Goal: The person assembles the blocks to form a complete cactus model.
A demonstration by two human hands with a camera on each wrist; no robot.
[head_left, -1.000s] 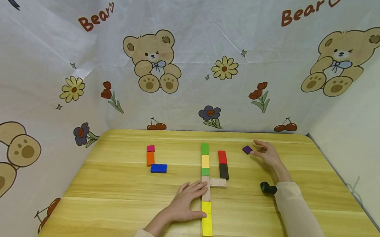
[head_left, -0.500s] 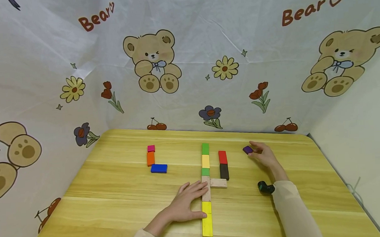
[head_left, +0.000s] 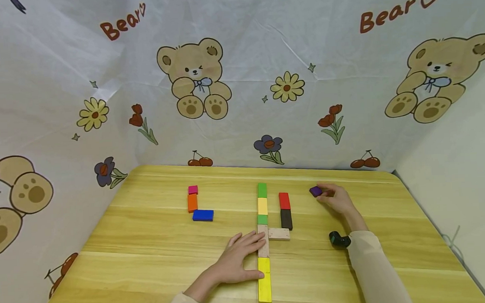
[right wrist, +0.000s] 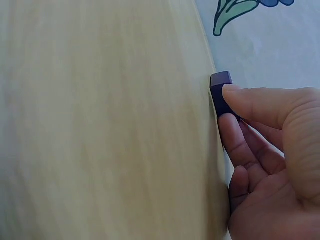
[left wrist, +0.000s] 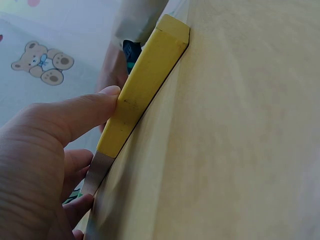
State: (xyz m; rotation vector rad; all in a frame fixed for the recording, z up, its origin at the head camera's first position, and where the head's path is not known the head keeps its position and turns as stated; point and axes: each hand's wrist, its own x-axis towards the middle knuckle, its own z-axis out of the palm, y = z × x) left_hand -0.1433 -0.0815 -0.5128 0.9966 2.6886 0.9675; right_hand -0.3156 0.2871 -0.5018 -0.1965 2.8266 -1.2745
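In the head view, my right hand [head_left: 339, 199] pinches a small purple block [head_left: 315, 191] between thumb and fingers at the table's back right. From the right wrist view, the thumb lies on one side of the purple block [right wrist: 220, 92] and a fingertip on another. My left hand [head_left: 237, 260] rests with extended fingers along a straight row of blocks. Its fingertips touch a plain wood block [head_left: 263, 251], and its thumb touches the yellow block [head_left: 265, 289] at the row's near end. The left wrist view shows that thumb against the yellow block's [left wrist: 142, 90] edge.
Farther up the row lie a green block [head_left: 262, 219], a pale yellow one [head_left: 262, 206] and another green one. A plain wood block [head_left: 279, 234] juts right, below black [head_left: 286, 219] and red [head_left: 284, 200] blocks. Pink, orange [head_left: 192, 203] and blue [head_left: 203, 215] blocks lie left.
My right hand has moved slightly left, and its fingers have closed on the purple block, which stays about where it was. My left hand and the row have not moved.
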